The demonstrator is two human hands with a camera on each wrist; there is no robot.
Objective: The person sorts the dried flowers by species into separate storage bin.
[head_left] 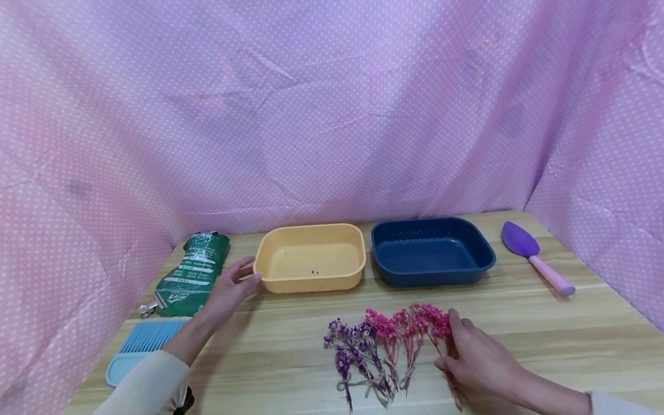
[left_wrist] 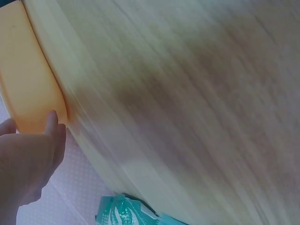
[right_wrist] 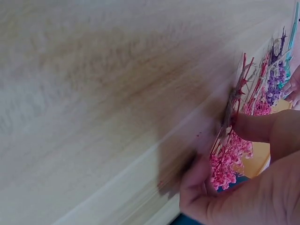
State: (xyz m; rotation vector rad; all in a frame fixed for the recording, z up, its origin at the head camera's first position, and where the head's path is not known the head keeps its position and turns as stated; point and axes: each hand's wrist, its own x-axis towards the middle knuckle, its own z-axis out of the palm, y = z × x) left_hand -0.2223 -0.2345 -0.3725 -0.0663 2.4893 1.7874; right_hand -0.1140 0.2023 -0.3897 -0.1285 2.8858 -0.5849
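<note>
My left hand [head_left: 231, 291] is at the left end of the yellow tray [head_left: 311, 283], its fingertips against the rim and its fingers loosely bent; the left wrist view shows the same hand [left_wrist: 30, 159] at the tray's end. On the table, my right hand [head_left: 479, 357] pinches the rightmost bunch of pink dried flowers [head_left: 434, 320] between thumb and fingers. In the right wrist view the thumb lies along its tied stems [right_wrist: 229, 110]. Left of it lie other pink bunches [head_left: 381, 325] and purple dried flowers [head_left: 344, 360], bound with twine.
A dark blue tray [head_left: 433, 279] stands right of the yellow one. Farther right lies a purple trowel [head_left: 520, 239] with a pink handle. On the left are a green bag [head_left: 192, 276] with a clip and a light blue brush [head_left: 127, 364]. Polka-dot cloth [head_left: 332, 115] hangs behind.
</note>
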